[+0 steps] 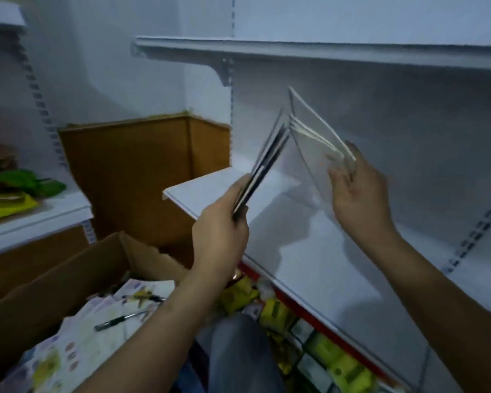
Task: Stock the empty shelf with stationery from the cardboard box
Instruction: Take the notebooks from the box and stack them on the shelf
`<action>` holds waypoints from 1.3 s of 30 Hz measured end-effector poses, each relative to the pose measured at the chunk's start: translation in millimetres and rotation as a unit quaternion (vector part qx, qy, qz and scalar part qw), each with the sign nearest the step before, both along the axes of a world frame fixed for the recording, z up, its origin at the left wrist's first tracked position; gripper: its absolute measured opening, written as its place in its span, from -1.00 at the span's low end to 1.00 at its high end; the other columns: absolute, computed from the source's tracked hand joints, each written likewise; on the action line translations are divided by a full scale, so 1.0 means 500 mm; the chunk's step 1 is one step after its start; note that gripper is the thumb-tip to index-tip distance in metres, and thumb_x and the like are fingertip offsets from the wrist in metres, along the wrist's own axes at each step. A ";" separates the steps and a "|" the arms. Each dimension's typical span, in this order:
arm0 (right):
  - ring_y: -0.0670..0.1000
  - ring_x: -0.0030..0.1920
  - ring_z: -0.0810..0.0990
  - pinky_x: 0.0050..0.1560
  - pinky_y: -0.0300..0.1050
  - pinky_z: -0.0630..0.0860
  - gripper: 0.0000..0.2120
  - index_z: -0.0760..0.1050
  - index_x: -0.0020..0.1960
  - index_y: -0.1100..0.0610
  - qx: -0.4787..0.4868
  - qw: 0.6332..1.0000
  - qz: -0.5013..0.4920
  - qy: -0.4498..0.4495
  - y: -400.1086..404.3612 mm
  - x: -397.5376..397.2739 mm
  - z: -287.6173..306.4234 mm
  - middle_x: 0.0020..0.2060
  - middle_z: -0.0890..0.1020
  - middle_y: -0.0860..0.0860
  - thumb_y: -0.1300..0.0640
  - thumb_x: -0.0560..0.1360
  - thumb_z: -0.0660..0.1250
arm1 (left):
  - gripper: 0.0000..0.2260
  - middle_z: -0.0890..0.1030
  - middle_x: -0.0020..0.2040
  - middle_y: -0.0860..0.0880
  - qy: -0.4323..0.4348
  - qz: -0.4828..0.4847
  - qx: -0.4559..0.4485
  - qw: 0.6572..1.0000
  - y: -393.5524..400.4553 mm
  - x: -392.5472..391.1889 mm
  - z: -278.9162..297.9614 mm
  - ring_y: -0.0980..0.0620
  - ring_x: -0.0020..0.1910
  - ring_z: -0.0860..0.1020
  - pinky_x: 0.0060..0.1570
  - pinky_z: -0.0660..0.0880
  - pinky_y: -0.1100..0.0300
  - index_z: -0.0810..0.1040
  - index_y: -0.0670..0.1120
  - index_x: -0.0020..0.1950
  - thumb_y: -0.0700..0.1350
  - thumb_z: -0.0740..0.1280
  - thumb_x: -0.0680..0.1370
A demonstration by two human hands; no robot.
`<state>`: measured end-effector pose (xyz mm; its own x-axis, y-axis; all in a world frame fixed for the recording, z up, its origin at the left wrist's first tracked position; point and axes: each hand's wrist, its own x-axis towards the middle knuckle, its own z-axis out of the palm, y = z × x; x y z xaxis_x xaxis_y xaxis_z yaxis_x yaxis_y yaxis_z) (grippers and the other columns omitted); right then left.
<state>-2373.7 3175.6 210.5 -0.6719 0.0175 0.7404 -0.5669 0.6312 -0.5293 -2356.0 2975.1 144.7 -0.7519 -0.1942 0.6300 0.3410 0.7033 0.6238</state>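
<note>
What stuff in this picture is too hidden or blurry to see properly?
- Head view: covers of the thin books in the left hand: edge-on.
- Clear sleeves at the right hand: motion blur.
- Cardboard box contents: blurred, cut by frame edge.
- Yellow packs: under the shelf.

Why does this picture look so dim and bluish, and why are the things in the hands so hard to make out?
Head view: the light is low and cold, so the white shelf looks blue-grey; soft shadows of the hands fall on it. The right hand and its pale sheets are smeared by motion; the left hand and its dark booklets are a little sharper. The wide lens bends the shelf edges.
</note>
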 end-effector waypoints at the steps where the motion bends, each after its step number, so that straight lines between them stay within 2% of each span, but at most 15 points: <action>1: -0.24 -0.14 0.42 -0.12 -0.57 0.28 -0.67 0.45 0.35 0.18 -0.011 0.999 -0.044 0.015 0.046 0.013 0.000 -0.05 0.55 -0.01 0.32 0.59 0.22 | -0.49 0.66 0.14 0.06 0.003 -0.010 -0.064 0.998 0.030 -0.023 -0.016 -0.08 0.01 0.61 -0.16 0.51 0.12 0.41 0.22 0.44 -0.19 0.32 0.55; 4: -0.17 -0.05 0.49 0.00 -0.35 0.37 -0.61 0.41 0.40 0.10 -0.018 0.991 -0.130 0.032 0.152 0.043 -0.021 0.06 0.57 -0.03 0.32 0.60 0.18 | -0.52 0.61 0.28 0.03 0.014 -0.115 -0.234 0.965 0.094 -0.090 -0.065 -0.08 0.14 0.62 -0.08 0.58 0.12 0.51 0.14 0.39 -0.17 0.28 0.49; 6: -0.10 0.16 0.51 0.24 -0.28 0.36 -0.51 0.39 0.43 0.06 0.047 0.993 -0.108 -0.004 0.192 0.047 -0.056 0.23 0.54 -0.04 0.39 0.57 0.15 | -0.57 0.51 0.40 -0.01 -0.039 -0.215 -0.351 0.911 0.112 -0.134 -0.104 -0.08 0.33 0.52 0.19 0.51 0.03 0.47 0.12 0.43 0.17 0.16 0.59; 7: -0.03 0.26 0.49 0.35 -0.20 0.31 -0.44 0.38 0.44 0.06 0.097 0.991 -0.089 -0.021 0.207 0.043 -0.084 0.30 0.51 0.00 0.44 0.51 0.15 | -0.39 0.36 0.51 0.01 -0.118 -0.260 -0.394 0.874 0.116 -0.147 -0.114 -0.06 0.48 0.34 0.39 0.37 -0.05 0.36 0.15 0.50 0.41 0.05 0.54; 9: 0.11 0.32 0.48 0.42 0.03 0.25 -0.35 0.40 0.42 0.10 0.236 0.966 -0.082 -0.058 0.226 0.030 -0.157 0.34 0.50 0.11 0.44 0.35 0.18 | -0.09 0.01 0.62 0.07 -0.287 -0.290 -0.406 0.818 0.119 -0.154 -0.133 -0.01 0.60 -0.07 0.52 0.01 -0.20 0.07 0.18 0.60 0.61 -0.05 0.33; 12: 0.24 0.21 0.58 0.28 0.25 0.44 -0.46 0.53 0.32 0.12 0.371 0.906 -0.101 -0.178 0.227 0.024 -0.265 0.26 0.57 0.16 0.15 0.37 0.10 | -0.08 -0.15 0.62 0.02 -0.323 -0.272 -0.359 0.832 0.133 -0.142 -0.158 -0.03 0.59 -0.23 0.52 -0.10 -0.22 -0.02 0.14 0.61 0.59 -0.04 0.36; 15: 0.33 0.12 0.62 0.03 0.38 0.54 -0.42 0.56 0.29 0.18 0.397 0.861 -0.118 -0.293 0.242 0.023 -0.309 0.20 0.61 0.21 -0.07 0.38 0.15 | -0.05 0.00 0.63 -0.06 -0.277 -0.240 -0.330 0.870 0.144 -0.140 -0.169 -0.03 0.60 -0.11 0.51 0.04 -0.14 0.16 0.15 0.55 0.62 -0.24 0.30; 17: 0.35 0.05 0.63 -0.03 0.30 0.60 -0.45 0.55 0.27 0.23 0.393 0.861 -0.146 -0.289 0.242 0.028 -0.297 0.15 0.63 0.24 -0.05 0.38 0.29 | -0.10 0.16 0.60 -0.05 -0.243 -0.205 -0.357 0.878 0.140 -0.147 -0.167 -0.04 0.58 0.08 0.46 0.21 -0.04 0.25 0.15 0.51 0.60 -0.21 0.33; 20: 0.20 0.16 0.54 0.10 0.04 0.52 -0.52 0.31 0.45 0.19 0.424 0.827 -0.213 -0.300 0.230 0.037 -0.278 0.25 0.52 0.14 0.06 0.57 0.24 | -0.26 0.41 0.45 -0.01 -0.196 -0.173 -0.437 0.861 0.139 -0.150 -0.148 -0.03 0.43 0.35 0.25 0.46 0.03 0.36 0.12 0.45 0.45 -0.19 0.46; 22: 0.12 0.20 0.49 0.10 -0.02 0.47 -0.48 0.15 0.51 0.16 0.450 0.800 -0.227 -0.326 0.218 0.046 -0.268 0.31 0.44 0.09 -0.02 0.62 0.15 | -0.44 0.53 0.28 0.03 -0.153 -0.157 -0.504 0.835 0.143 -0.152 -0.134 -0.01 0.24 0.52 0.06 0.55 0.04 0.40 0.08 0.37 0.31 -0.16 0.58; 24: 0.12 0.28 0.44 0.17 -0.01 0.43 -0.28 0.05 0.54 0.15 0.447 0.779 -0.200 -0.391 0.212 0.055 -0.244 0.41 0.34 0.10 -0.24 0.57 0.17 | -0.74 0.58 0.15 0.04 -0.138 -0.157 -0.539 0.816 0.131 -0.160 -0.127 -0.02 0.05 0.60 -0.03 0.57 0.07 0.37 0.04 0.29 0.10 0.09 0.67; 27: 0.12 0.48 0.21 0.41 0.05 0.26 0.08 -0.10 0.59 0.09 0.386 0.757 -0.105 -0.517 0.228 0.061 -0.200 0.55 0.08 0.08 -0.52 0.35 0.21 | -0.83 0.62 0.04 0.06 -0.141 -0.141 -0.519 0.831 0.095 -0.171 -0.125 0.01 -0.12 0.61 -0.08 0.59 0.09 0.38 0.06 0.18 0.09 0.14 0.66; 29: 0.06 0.54 0.11 0.48 0.03 0.16 0.08 -0.07 0.60 0.03 0.321 0.781 -0.064 -0.532 0.230 0.054 -0.184 0.58 0.01 0.03 -0.56 0.31 0.15 | -0.73 0.61 0.03 0.05 -0.134 -0.128 -0.474 0.861 0.083 -0.173 -0.129 0.04 -0.09 0.58 -0.06 0.57 0.12 0.43 0.04 0.13 0.18 0.09 0.65; 33: -0.02 0.53 0.11 0.50 -0.06 0.07 -0.24 0.19 0.54 0.00 0.214 0.889 -0.064 -0.399 0.208 -0.036 -0.197 0.55 0.16 -0.03 -0.40 0.48 0.11 | -0.60 0.50 0.22 -0.02 -0.174 -0.167 -0.401 0.884 0.117 -0.181 -0.148 0.00 0.11 0.48 0.06 0.49 0.12 0.37 -0.03 0.21 0.26 0.16 0.59; 39: 0.02 0.51 0.20 0.48 -0.02 0.11 -0.40 0.24 0.53 0.00 0.238 0.898 -0.094 -0.358 0.215 -0.131 -0.278 0.53 0.23 -0.04 -0.28 0.59 0.06 | -0.03 0.27 0.45 -0.14 -0.309 -0.167 -0.403 0.845 0.174 -0.211 -0.144 -0.18 0.45 0.22 0.35 0.30 -0.21 0.20 0.05 0.42 0.67 -0.07 0.22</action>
<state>-2439.4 3283.3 71.5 -0.9970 -0.0231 0.0733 -0.0480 0.9317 -0.3602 -2461.2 3062.0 72.6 -0.9137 0.3992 -0.0759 0.3890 0.9133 0.1205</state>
